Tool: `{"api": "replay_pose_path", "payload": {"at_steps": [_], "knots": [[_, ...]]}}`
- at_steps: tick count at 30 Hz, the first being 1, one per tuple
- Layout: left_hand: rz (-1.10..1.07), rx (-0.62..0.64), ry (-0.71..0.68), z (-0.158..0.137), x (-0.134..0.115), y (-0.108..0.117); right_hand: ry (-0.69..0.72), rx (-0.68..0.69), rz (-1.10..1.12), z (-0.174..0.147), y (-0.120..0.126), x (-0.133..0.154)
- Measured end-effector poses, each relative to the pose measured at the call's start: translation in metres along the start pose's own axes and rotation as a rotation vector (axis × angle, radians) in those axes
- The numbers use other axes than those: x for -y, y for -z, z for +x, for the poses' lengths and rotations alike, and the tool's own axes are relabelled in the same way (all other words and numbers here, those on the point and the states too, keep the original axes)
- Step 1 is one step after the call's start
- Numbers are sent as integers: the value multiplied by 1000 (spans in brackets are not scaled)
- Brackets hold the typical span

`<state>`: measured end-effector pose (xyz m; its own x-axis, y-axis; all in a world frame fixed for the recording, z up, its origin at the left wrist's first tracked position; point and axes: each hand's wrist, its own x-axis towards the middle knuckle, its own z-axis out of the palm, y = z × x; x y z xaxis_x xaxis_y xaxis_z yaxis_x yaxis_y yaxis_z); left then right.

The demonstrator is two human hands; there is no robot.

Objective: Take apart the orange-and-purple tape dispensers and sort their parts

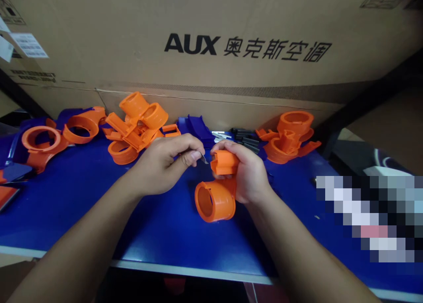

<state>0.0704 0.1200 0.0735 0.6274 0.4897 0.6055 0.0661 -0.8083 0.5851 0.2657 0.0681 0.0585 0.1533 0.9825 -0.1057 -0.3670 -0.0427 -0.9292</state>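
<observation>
My right hand (253,173) is wrapped round an orange plastic tape dispenser body (216,201), its ring hanging below the fingers and its squared handle end (224,162) facing left. Between thumb and forefinger, my left hand (168,164) pinches a small thin metal piece (204,158), which looks like a blade. The metal piece is just left of the handle end; whether they touch I cannot tell. Behind my hands lie blue plastic parts (198,129), silvery metal strips (220,136) and black grip-like pieces (247,142).
Several orange dispenser bodies (139,131) are heaped at the back left, with more (287,137) at the back right. Orange and blue dispensers (41,140) lie far left on the blue table (158,237). A large cardboard box (132,51) stands behind. The right side is partly pixelated.
</observation>
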Motion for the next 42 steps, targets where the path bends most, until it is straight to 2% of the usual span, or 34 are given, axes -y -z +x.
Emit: {"api": "replay_pose_path", "payload": {"at_steps": [7,12,16,21,27,42], "knots": [[-47,77,1,1,-8,-5,61,26,-39,0,0,0],[-70,24,-27,0,-13,-13,121,55,-35,1,1,-2],[-60,-80,68,-2,-8,-19,174,38,-64,2,4,-2],[-277,-144,222,-2,0,-21,190,12,-74,2,4,1],[-518,-133,366,2,-1,-21,189,-2,-85,1,4,1],[-720,-137,520,2,-1,-26,144,1,-72,2,6,-1]]}}
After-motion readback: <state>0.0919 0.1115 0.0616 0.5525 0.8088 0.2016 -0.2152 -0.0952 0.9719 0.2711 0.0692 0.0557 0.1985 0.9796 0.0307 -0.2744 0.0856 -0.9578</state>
